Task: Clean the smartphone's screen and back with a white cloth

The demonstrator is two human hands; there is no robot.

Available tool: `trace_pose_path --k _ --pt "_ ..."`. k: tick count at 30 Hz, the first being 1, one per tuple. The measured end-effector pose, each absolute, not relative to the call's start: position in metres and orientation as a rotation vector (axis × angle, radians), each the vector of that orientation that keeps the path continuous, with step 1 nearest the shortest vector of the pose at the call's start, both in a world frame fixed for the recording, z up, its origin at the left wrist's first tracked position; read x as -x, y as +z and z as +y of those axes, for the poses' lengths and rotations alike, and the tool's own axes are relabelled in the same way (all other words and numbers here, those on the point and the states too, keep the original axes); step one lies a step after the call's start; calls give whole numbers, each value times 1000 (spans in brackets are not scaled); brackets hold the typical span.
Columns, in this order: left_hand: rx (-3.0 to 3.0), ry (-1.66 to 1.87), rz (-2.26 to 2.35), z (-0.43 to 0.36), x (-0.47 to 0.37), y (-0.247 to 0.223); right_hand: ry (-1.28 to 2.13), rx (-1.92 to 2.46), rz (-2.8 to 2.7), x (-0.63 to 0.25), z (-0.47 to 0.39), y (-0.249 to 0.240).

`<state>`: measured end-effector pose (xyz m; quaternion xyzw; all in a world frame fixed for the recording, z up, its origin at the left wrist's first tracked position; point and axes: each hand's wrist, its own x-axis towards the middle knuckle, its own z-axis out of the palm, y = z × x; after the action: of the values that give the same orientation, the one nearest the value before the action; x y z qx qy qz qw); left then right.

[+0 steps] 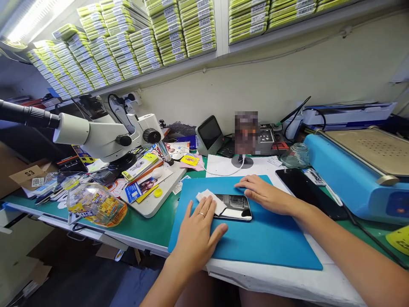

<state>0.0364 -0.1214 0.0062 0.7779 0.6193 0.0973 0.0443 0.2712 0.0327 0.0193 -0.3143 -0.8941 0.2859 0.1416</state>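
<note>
A smartphone (238, 202) lies face up on a blue mat (255, 243), its dark glossy screen reflecting light. Across its left end is a folded white wipe (206, 196). The fingers of my left hand (200, 224) lie flat on the wipe, pressing it to the screen, with the thumb spread out towards the phone's lower edge. My right hand (265, 194) rests by the phone's upper right corner with its fingers stretched out and apart. Nothing shows in its grasp, and I cannot tell whether its fingertips touch the phone.
On the left stand a microscope (105, 132) and a plastic jar (96, 204). A larger dark phone (309, 192) lies right of the mat, beside a blue machine (351, 179). Behind are a smart display (209, 134) and a glass jar (298, 155). Stacked yellow-green packages (198, 25) fill the shelf.
</note>
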Motion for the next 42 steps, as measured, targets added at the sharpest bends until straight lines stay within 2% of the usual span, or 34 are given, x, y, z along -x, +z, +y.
trace_pose_path --k 12,24,35,42 --pt "-2437 303 1878 -163 -22 -17 766 921 -2616 -273 34 16" --pt "-2328 370 1952 -104 -35 4 761 931 -2626 -269 32 22" --pt "-2341 373 1952 -154 -30 -10 775 937 -2626 -271 32 20" --pt "-2314 368 1975 -135 -32 -3 764 927 -2636 -269 33 20"
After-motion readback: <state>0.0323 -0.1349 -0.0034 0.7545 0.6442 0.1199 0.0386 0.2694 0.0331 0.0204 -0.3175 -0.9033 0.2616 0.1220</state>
